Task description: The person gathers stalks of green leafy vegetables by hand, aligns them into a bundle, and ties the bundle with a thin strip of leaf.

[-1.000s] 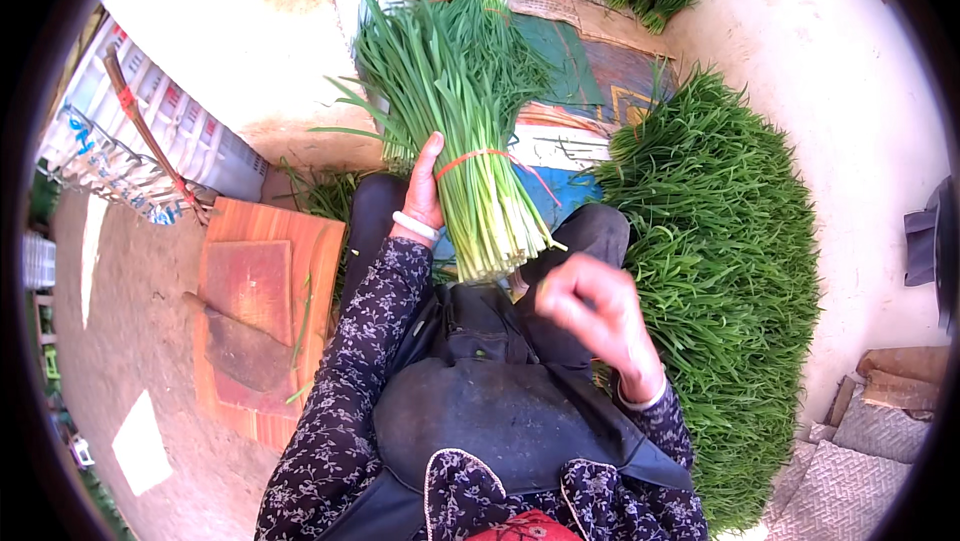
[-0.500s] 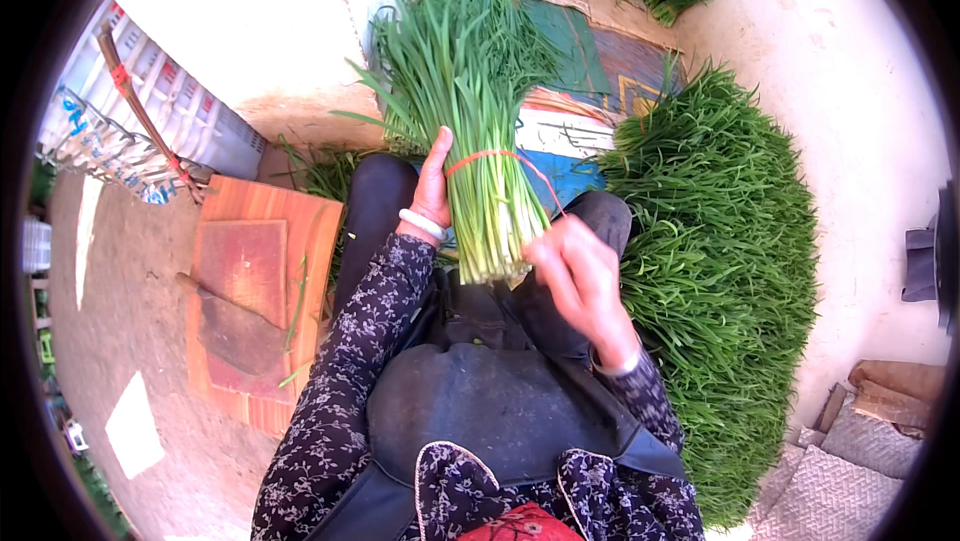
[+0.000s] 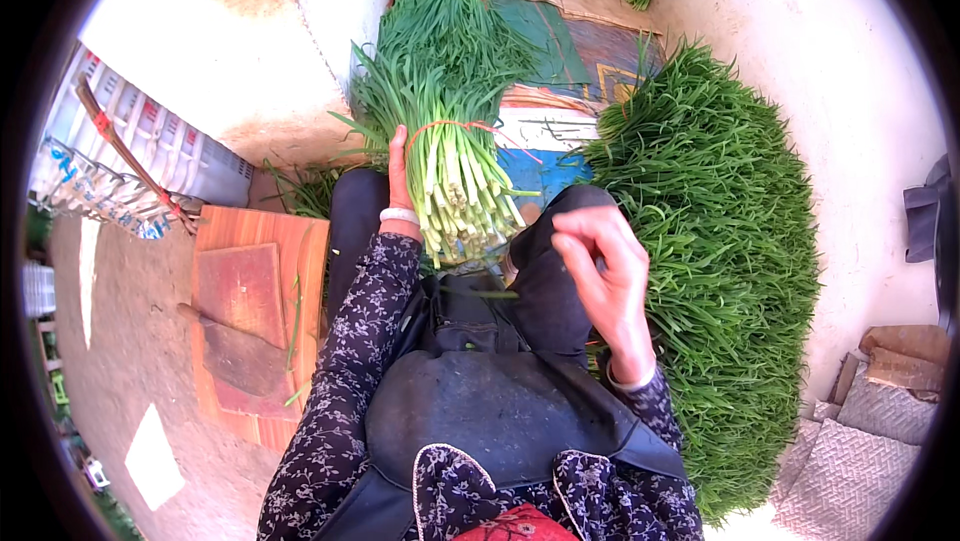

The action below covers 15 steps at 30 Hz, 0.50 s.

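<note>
A thick bunch of chives (image 3: pixel 455 176) is above my lap, pale cut ends toward me and leaves pointing away. Around its stems runs a red tie (image 3: pixel 450 125), its loose end sticking out to the right. My left hand (image 3: pixel 398 181) grips the bunch from its left side, thumb up along the stems; the other fingers are hidden beneath. Over my right knee, apart from the bunch, my right hand (image 3: pixel 608 276) is loosely curled, thumb close to the index finger, nothing visible in it. A loose green stem (image 3: pixel 480 293) shows blurred below the cut ends.
A large heap of chives (image 3: pixel 720 291) lies along my right. Tied bunches (image 3: pixel 450 21) lie ahead on sheets (image 3: pixel 545 36). At left, a cleaver (image 3: pixel 238 351) rests on a wooden board (image 3: pixel 310 271), near a white crate (image 3: pixel 175 131). Folded woven sacks (image 3: pixel 850 471) lie at lower right.
My right hand has let go of the tie's end and moved right and down, away from the bunch. The bunch has tipped, its cut ends now facing me more. A loose stem has appeared below it.
</note>
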Each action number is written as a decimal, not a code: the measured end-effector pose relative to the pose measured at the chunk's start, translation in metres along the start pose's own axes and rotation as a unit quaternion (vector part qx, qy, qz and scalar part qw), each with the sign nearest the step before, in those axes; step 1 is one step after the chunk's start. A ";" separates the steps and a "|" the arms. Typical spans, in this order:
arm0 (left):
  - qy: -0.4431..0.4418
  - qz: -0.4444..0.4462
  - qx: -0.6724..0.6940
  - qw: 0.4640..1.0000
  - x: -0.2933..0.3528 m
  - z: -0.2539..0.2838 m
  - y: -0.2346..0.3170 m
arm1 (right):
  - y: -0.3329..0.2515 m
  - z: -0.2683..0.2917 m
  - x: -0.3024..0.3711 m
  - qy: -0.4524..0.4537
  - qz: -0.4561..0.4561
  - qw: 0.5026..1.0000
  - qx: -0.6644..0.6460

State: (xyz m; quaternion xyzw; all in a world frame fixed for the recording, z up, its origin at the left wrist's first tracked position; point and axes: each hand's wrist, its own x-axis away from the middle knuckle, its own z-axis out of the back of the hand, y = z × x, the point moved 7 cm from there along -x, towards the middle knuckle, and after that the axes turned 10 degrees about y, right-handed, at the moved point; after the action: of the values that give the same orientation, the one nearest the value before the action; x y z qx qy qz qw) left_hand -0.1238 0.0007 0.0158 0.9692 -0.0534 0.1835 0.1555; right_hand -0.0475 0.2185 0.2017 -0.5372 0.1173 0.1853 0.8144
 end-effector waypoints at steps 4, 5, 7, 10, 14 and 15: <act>0.017 -0.016 -0.012 1.000 0.007 -0.004 -0.002 | 0.012 -0.028 -0.020 -0.019 0.019 0.993 0.111; 0.027 -0.022 -0.015 0.999 0.006 -0.002 -0.002 | 0.020 -0.031 -0.021 -0.011 0.043 0.994 0.101; 0.029 -0.034 -0.019 0.999 0.004 0.002 0.001 | 0.026 -0.037 -0.022 0.002 0.091 0.993 0.080; 0.015 -0.022 -0.003 1.000 0.006 0.004 -0.004 | 0.020 -0.046 -0.010 0.009 0.120 0.988 0.097; -0.008 -0.021 -0.008 1.000 0.005 -0.009 -0.006 | 0.033 -0.054 -0.001 -0.002 0.091 0.989 0.119; -0.012 -0.007 0.004 1.000 0.007 -0.012 -0.006 | 0.041 -0.050 -0.002 -0.011 0.071 0.990 0.120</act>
State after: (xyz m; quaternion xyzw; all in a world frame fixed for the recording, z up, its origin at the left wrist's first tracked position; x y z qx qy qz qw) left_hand -0.1205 0.0101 0.0269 0.9723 -0.0476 0.1705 0.1523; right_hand -0.0662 0.1862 0.1486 -0.4235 0.1679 0.2334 0.8591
